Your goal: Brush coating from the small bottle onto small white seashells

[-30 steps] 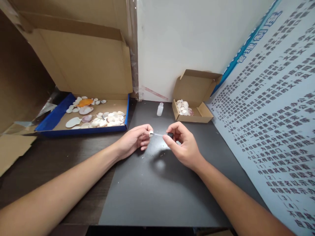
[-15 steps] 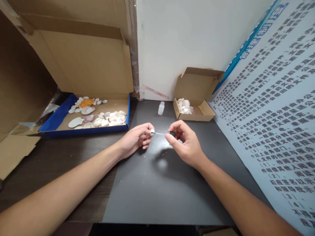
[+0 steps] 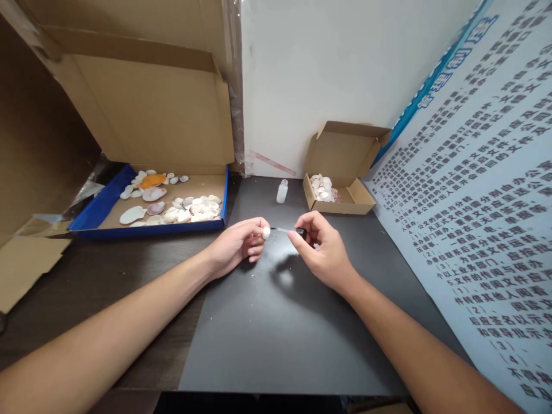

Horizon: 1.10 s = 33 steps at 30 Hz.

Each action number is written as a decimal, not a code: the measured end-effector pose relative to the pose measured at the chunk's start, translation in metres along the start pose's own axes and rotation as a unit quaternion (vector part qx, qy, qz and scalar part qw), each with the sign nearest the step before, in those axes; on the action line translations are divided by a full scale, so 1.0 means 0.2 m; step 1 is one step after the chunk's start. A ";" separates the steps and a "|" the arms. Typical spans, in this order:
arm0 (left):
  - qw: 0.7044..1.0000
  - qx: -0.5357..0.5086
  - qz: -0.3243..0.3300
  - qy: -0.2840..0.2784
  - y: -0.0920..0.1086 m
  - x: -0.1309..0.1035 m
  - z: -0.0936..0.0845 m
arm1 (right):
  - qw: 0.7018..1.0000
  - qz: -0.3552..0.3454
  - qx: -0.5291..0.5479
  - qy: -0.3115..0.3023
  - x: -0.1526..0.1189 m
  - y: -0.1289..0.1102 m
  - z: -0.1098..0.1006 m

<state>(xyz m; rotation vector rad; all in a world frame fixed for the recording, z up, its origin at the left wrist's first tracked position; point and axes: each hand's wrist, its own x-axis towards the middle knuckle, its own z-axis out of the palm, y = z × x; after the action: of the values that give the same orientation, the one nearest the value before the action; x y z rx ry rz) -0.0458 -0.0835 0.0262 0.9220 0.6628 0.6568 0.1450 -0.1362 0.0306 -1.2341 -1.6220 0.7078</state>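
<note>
Between its thumb and fingers, my left hand [image 3: 240,244] pinches a small white ribbed shell [image 3: 266,232]. My right hand [image 3: 321,248] grips the black cap of a small brush [image 3: 302,233], whose thin clear stem points left and ends close to the shell. Whether the brush tip touches the shell I cannot tell. A small uncapped bottle [image 3: 282,191] with whitish contents stands upright on the dark grey mat [image 3: 276,345], beyond my hands. Small white specks lie on the mat below my fingers.
At the left, an open blue-edged box [image 3: 146,231] holds many shells, one of them orange. An open cardboard box [image 3: 344,205] with white shells stands at the back right. A printed sheet [image 3: 483,190] leans along the right side.
The shell in my left hand has turned, showing its ribbed face. The brush tip has shifted slightly up, behind the shell's edge. The bottle and boxes stay in place.
</note>
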 end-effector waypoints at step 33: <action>1.000 -0.001 0.006 0.009 0.00 0.00 0.01 | 1.000 0.011 -0.012 -0.020 0.00 0.01 0.01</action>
<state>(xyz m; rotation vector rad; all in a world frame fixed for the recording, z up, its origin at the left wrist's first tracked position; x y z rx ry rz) -0.0453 -0.0841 0.0273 0.9203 0.6727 0.6763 0.1439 -0.1362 0.0280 -1.2646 -1.6559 0.7333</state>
